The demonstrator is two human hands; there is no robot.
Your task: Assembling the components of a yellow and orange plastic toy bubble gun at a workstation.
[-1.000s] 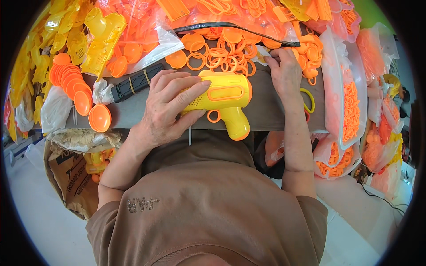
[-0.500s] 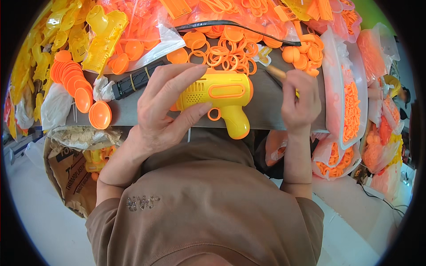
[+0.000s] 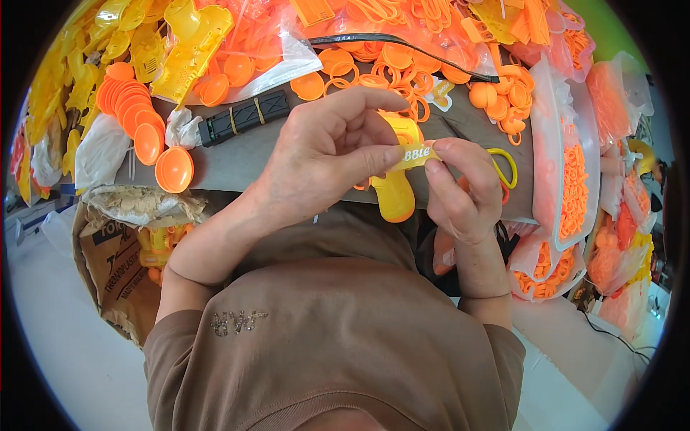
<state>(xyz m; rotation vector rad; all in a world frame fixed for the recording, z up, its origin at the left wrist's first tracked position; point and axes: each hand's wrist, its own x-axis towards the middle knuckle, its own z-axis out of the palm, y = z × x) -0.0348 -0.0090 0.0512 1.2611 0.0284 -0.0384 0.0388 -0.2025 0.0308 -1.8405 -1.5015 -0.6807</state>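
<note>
Between my two hands a small yellow sticker strip [image 3: 415, 155] with white lettering is stretched out. The thumb and forefinger of my left hand [image 3: 316, 147] pinch its left end. My right hand [image 3: 467, 188] grips the other end the same way. Just beneath the strip, a yellow toy gun [image 3: 394, 200] lies on the table with its handle toward me; my left hand and the strip cover most of its body. Scissors with a yellow handle loop [image 3: 506, 167] lie beside my right hand, partly behind it.
Orange rings [image 3: 402, 77] and orange caps are piled beyond the gun. A black strapped bar [image 3: 244, 117] and stacked orange cups [image 3: 135, 111] lie on the left. On the right stands a clear bin [image 3: 544, 154] of orange parts. A paper sack [image 3: 118, 280] hangs low left.
My right hand has come back from the far side of the table to meet my left. My left hand has shifted off the gun's side, and both now hold the sticker strip.
</note>
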